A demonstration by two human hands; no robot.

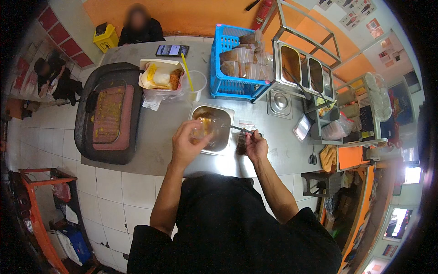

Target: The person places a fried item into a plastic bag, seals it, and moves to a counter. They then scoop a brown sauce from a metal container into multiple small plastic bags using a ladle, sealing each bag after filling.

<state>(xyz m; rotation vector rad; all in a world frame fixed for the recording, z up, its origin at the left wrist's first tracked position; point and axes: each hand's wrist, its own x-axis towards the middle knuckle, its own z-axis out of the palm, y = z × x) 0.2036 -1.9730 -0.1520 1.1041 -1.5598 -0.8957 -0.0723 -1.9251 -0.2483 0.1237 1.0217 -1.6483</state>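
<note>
A steel food pan with brown residue or liquid stands on the metal table before me. Over it, my left hand grips a clear plastic container, blurred, so its exact shape is hard to tell. Between finger and thumb, my right hand holds the dark handle of a utensil. The utensil's far end reaches over the pan towards the container. Partly behind the right hand lies a small zip bag with dark contents.
A blue plastic basket holds several filled zip bags. To its right is a steel rack with food pans. An open meal box, a cup with a yellow straw and a black tray stand left. A person sits across the table.
</note>
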